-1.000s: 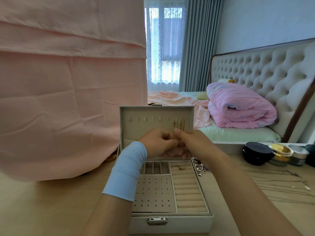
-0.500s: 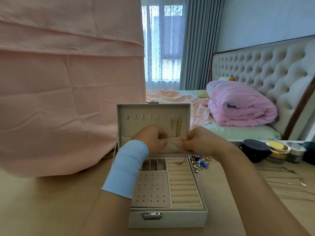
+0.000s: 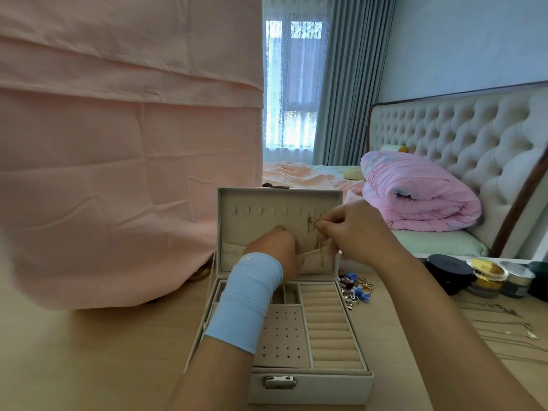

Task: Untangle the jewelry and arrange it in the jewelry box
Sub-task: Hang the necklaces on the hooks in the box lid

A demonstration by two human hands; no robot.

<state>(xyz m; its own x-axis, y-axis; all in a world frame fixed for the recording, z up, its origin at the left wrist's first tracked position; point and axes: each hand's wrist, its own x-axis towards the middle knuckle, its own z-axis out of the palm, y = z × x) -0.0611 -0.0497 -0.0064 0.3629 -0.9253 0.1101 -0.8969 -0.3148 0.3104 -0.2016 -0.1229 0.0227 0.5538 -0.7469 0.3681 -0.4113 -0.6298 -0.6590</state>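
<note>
A white jewelry box (image 3: 311, 387) stands open on the wooden table, its lid (image 3: 252, 229) upright with a row of hooks. Thin gold chains (image 3: 310, 222) hang from the right-hand hooks. My right hand (image 3: 353, 229) pinches a gold chain up near those hooks. My left hand (image 3: 278, 250), with a light blue wristband, pinches the top edge of the pocket on the lid's lower part and pulls it outward. A heap of tangled jewelry (image 3: 355, 289) with blue tassels and rings lies just right of the box. Several thin chains (image 3: 510, 324) lie spread on the table at the right.
A pink cloth (image 3: 118, 143) hangs over something at the left, down to the table. Three round jars (image 3: 486, 277) stand at the table's right back edge. A bed with a folded pink quilt (image 3: 415, 194) is behind.
My right hand has risen from the pocket edge up to the lid's hooks with a chain. My left hand stays at the pocket. The view has shifted slightly.
</note>
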